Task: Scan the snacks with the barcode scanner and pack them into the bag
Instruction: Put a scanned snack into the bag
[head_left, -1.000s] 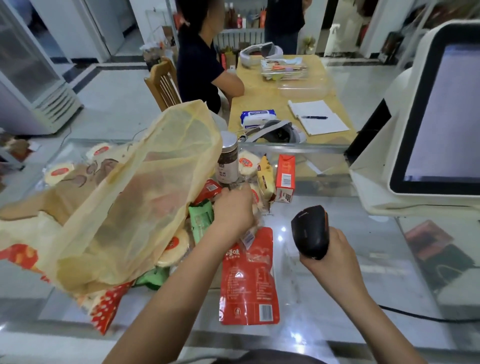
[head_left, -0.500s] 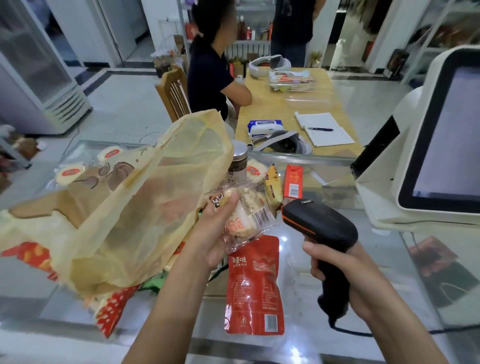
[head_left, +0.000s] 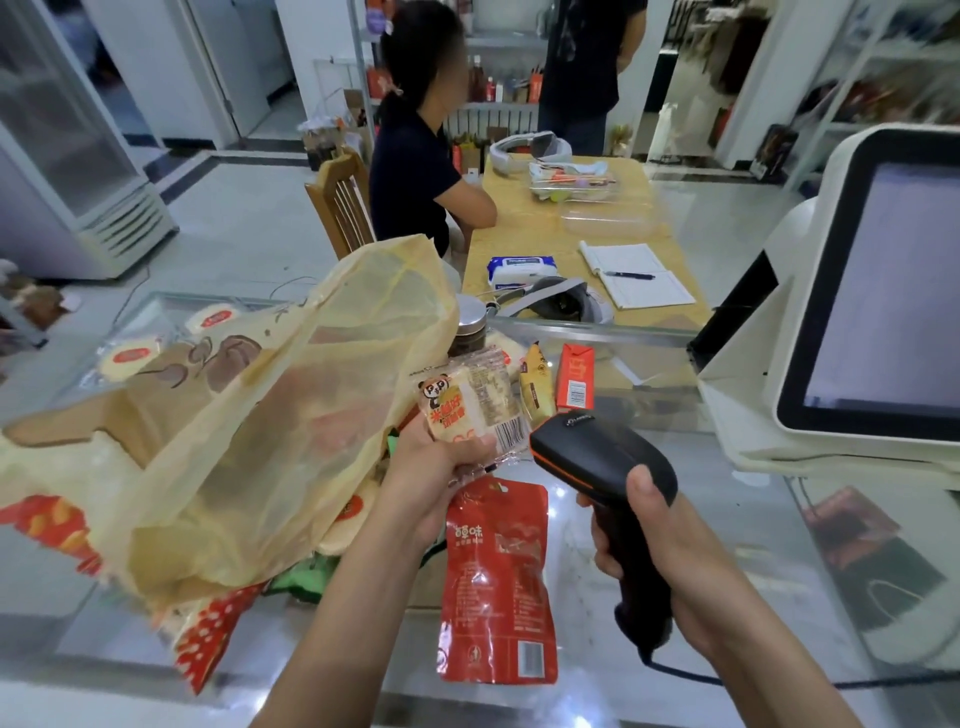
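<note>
My left hand (head_left: 431, 467) grips a clear-wrapped rice cracker snack (head_left: 470, 400) with a panda label, held up over the glass counter with its barcode turned to the right. My right hand (head_left: 660, 540) grips the handle of a black barcode scanner (head_left: 597, 457), whose nose sits just right of that barcode. The yellow translucent bag (head_left: 249, 415) stands slumped at the left, its mouth facing the held snack. A red pouch (head_left: 496, 582) lies flat on the counter below the hands. A yellow packet (head_left: 535, 382) and a small red carton (head_left: 574, 376) stand behind.
A dark jar (head_left: 470, 332) and round wrapped cakes (head_left: 130, 356) lie behind the bag on the glass counter (head_left: 675, 613). A white checkout screen (head_left: 878, 291) stands at the right. Beyond the counter a person sits at a wooden table (head_left: 524, 228). The scanner cable (head_left: 779, 680) trails right.
My left hand picked the rice cracker snack out of the pile and lifted it. My right hand raised the scanner and turned its nose toward the snack's barcode.
</note>
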